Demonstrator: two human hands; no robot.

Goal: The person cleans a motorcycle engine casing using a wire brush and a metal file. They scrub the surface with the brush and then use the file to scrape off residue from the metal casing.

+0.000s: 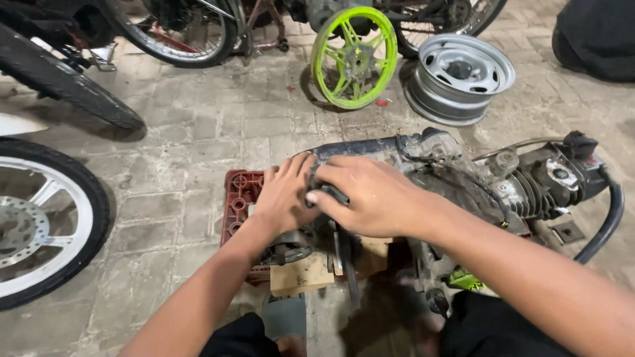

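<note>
A greasy scooter engine (476, 178) lies across a red plastic crate (239, 197) on the paved floor. My left hand (284, 195) rests flat on the engine's left end, over the crate. My right hand (367, 195) is curled around a dark part on the same end of the engine, thumb and fingers gripping it. Both hands touch each other there. A black hose (612, 211) curves off the engine's right side.
A bright green wheel rim (354, 56) and a silver steel rim (460, 76) stand at the back. Motorcycle tyres (73, 89) sit at left, with a white-rimmed wheel (40, 218) closer. A wooden block (301, 274) lies under the engine.
</note>
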